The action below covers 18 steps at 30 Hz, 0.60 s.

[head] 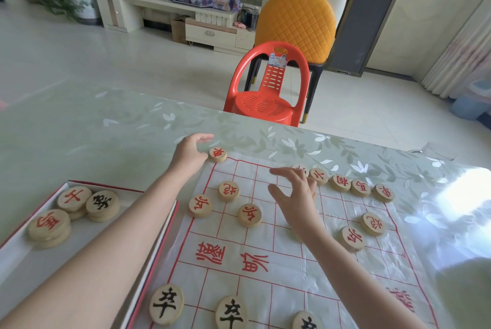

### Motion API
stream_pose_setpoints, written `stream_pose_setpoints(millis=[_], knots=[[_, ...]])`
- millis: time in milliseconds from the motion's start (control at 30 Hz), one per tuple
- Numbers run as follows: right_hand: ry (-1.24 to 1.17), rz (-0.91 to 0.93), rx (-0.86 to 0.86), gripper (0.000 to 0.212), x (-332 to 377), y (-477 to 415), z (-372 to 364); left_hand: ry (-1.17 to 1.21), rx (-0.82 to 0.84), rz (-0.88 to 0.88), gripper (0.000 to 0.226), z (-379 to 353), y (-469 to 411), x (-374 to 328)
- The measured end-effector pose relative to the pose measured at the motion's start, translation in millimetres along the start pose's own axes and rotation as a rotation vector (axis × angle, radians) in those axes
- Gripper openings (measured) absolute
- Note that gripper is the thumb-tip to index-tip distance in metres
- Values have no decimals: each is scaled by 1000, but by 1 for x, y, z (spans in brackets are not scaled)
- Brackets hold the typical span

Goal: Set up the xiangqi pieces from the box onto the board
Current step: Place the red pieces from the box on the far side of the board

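1. Left hand (190,152) is at the far-left corner of the xiangqi board (228,238), just beside the red corner piece (218,154). Its grip is wide, fingers loose, nothing in it
2. Right hand (295,201) is over the far side of the board w/ fingers spread. Grip wide, nothing in it. It hides part of one far-row piece (300,169)
3. Four more red far-row pieces (340,182) sit in a line to the right of that hand
4. Other red pieces lie a bit nearer: three on the left (229,190), two on the right (373,223)
5. Three black soldier pieces (166,303) sit at the near edge
6. The box (18,259) is on the table (93,121), just left of the board. Inside are small stacks of red & black pieces (102,205)
7. A red plastic chair (268,89) stands past the table's far edge, w/ a yellow padded chair (295,20) behind it
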State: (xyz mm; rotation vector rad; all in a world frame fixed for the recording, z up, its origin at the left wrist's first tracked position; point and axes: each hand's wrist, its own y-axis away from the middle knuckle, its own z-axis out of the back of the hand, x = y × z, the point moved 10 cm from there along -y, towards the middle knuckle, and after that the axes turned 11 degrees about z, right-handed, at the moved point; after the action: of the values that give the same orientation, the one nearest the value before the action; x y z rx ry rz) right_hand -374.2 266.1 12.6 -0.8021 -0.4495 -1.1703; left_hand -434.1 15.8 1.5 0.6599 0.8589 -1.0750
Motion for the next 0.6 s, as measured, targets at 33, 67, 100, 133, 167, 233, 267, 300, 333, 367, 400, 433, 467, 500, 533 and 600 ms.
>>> stream_pose_setpoints(millis=[33,67,100,133,167,233,267,300,333,367,400,433,467,500,533,600], knots=[[-17,7,19,28,6,3,-5,15,-15,-7,49,10,8,2],[-41,11,37,27,14,6,-11,22,-28,-13,47,21,16,6],[-69,11,59,27,21,9,-18,29,-43,-20,46,33,26,10],[-94,12,84,28,30,12,-26,42,-58,-28,45,46,35,15],[-112,15,109,28,38,15,-34,54,-72,-31,46,58,43,21],[-123,20,160,29,56,21,-51,70,-111,-15,46,84,59,38],[-129,18,179,29,64,24,-58,69,-132,-4,46,96,66,47],[-135,14,198,29,72,27,-66,64,-154,12,46,108,74,57],[-136,10,213,29,81,29,-72,66,-165,29,47,118,82,65],[-136,6,225,30,88,32,-78,79,-165,50,47,126,90,73],[-138,2,236,31,95,34,-83,97,-159,66,46,133,97,80],[-143,-3,248,31,103,36,-88,101,-154,80,45,141,104,86],[-149,-4,262,32,109,38,-93,101,-156,82,44,148,111,90],[-158,-3,273,33,116,40,-97,90,-166,84,43,156,119,95],[-163,-4,282,33,123,43,-102,82,-185,81,43,164,126,98],[-151,11,293,33,134,48,-110,30,-245,100,40,182,139,107]])
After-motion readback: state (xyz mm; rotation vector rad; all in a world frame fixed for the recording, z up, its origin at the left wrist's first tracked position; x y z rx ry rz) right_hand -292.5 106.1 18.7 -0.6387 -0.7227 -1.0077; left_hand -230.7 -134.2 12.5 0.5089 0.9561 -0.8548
